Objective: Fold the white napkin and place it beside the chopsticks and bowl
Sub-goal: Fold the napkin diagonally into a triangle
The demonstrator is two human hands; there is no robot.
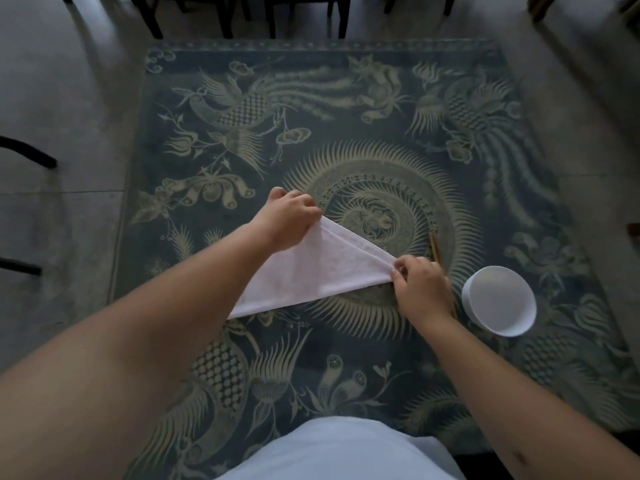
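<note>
The white napkin (311,268) lies folded into a triangle on the patterned blue tablecloth (346,116), near the middle. My left hand (287,220) pinches its far corner at the top. My right hand (420,287) pinches its right corner. The napkin's lower left corner rests on the cloth beside my left forearm. A pair of wooden chopsticks (434,245) lies just right of the napkin, mostly hidden under my right hand. A white bowl (498,301) stands upright to the right of the chopsticks.
Dark chair legs (156,19) stand beyond the table's far edge. Another dark chair part (27,155) shows at the left over the grey floor. My white clothing (339,452) fills the bottom middle at the near edge.
</note>
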